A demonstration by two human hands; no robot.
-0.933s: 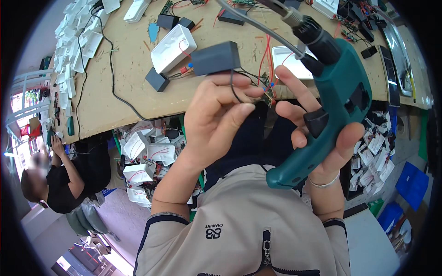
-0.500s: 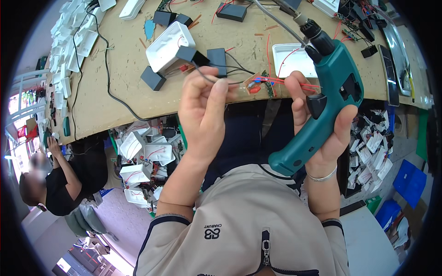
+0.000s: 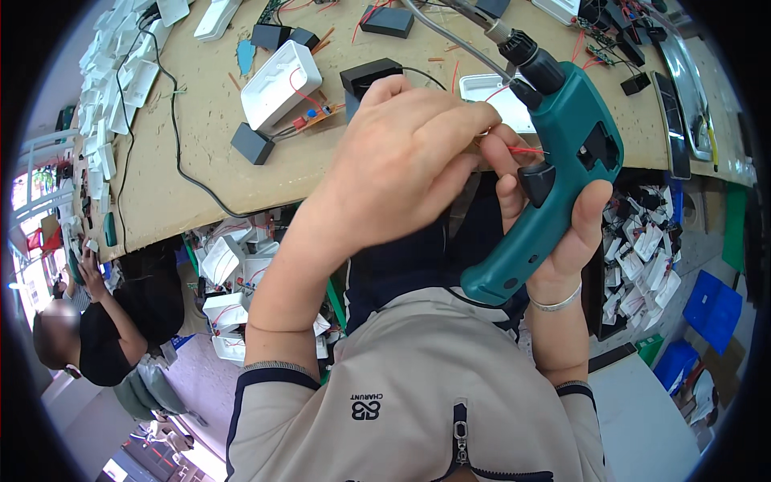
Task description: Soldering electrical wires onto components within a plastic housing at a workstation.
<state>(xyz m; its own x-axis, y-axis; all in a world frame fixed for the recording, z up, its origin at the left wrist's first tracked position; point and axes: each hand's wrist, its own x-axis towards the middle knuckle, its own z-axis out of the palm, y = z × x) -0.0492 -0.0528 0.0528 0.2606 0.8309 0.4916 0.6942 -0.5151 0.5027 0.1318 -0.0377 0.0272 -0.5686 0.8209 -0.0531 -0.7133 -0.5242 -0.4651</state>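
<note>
A teal plastic pistol-grip power screwdriver [image 3: 562,181] with a black trigger sits raised above the wooden workbench edge [image 3: 201,193], gripped around its handle by the right hand [image 3: 554,233]. The left hand [image 3: 401,169] pinches thin red wires [image 3: 522,149] just beside the trigger.

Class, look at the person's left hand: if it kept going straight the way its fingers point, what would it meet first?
The left hand points right, toward the right hand gripping the teal power screwdriver. It would likely meet the thin red wire and the right-hand fingertips first; depth is unclear.
</note>
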